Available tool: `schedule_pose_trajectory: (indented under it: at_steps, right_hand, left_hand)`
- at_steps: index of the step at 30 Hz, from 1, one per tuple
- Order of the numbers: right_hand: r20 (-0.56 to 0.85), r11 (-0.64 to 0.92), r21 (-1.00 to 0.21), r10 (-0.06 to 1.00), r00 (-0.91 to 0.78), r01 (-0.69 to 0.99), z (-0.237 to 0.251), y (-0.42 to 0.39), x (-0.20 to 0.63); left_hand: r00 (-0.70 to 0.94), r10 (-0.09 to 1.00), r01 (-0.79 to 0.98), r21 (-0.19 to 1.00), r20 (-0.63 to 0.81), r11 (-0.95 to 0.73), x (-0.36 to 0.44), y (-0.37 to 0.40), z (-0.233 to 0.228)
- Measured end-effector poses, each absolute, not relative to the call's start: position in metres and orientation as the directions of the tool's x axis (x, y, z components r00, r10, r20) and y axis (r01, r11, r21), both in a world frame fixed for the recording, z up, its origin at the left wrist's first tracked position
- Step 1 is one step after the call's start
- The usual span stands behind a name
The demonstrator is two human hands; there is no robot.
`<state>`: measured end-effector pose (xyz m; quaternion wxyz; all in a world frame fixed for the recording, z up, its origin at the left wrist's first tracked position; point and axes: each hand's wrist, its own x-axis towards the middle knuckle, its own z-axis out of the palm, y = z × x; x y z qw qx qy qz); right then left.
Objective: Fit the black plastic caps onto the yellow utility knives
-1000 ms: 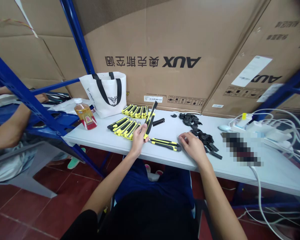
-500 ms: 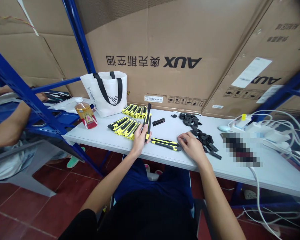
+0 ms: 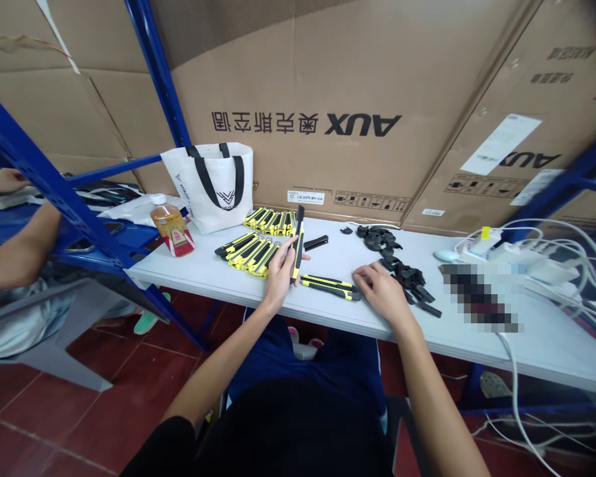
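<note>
My left hand [image 3: 281, 275] grips a knife [image 3: 297, 244] upright near the tabletop's [image 3: 328, 315] front edge, my right hand [image 3: 385, 291] curled loosely by another knife [image 3: 330, 286]; I'd best keep it steady.

Bare white worktop [image 3: 198, 275] is lying open at the frame's centre left, between the amber plastic bottle [image 3: 171, 226] and the rows of yellow-black utility knives [image 3: 252, 252]. Right of centre, a heap of small black plastic parts [image 3: 402, 268] and tangled white cables [image 3: 551, 265] are crowding the surface.
</note>
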<state>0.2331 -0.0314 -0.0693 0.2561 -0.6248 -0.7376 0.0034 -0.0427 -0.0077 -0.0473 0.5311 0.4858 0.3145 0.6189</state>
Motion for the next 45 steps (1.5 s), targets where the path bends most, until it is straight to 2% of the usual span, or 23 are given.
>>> schedule_pose_trajectory:
  at_steps: [11,19,21,24,29,35,45]
  right_hand:
    - [0.386,0.223,-0.327,0.919,-0.085,0.918,-0.071,-0.032,0.233]
    - [0.368,0.211,-0.322,0.926,-0.083,0.923,-0.068,-0.032,0.232]
    - [0.377,0.212,-0.322,0.923,-0.08,0.923,-0.067,-0.033,0.231]
    - [0.388,0.218,-0.322,0.918,-0.082,0.921,-0.068,-0.033,0.231]
    - [0.399,0.224,-0.323,0.913,-0.082,0.92,-0.069,-0.033,0.231]
    - [0.39,0.21,-0.311,0.917,-0.077,0.927,-0.069,-0.033,0.231]
    - [0.376,0.205,-0.316,0.923,-0.076,0.926,-0.068,-0.033,0.23]
  left_hand:
    - [-0.049,0.988,-0.472,0.868,0.148,-0.153,-0.045,-0.009,-0.041]
    - [-0.044,0.995,-0.479,0.872,0.089,-0.099,-0.046,-0.011,-0.042]
    - [-0.046,0.994,-0.461,0.881,0.101,-0.111,-0.045,-0.011,-0.044]
    - [-0.03,0.979,-0.425,0.884,0.202,-0.195,-0.043,-0.01,-0.048]
    - [0.109,0.947,-0.39,0.889,0.303,-0.24,-0.039,-0.005,-0.052]
    - [0.184,0.931,-0.405,0.887,0.316,-0.221,-0.042,-0.006,-0.054]
    - [0.122,0.954,-0.366,0.906,0.273,-0.212,-0.045,-0.008,-0.053]
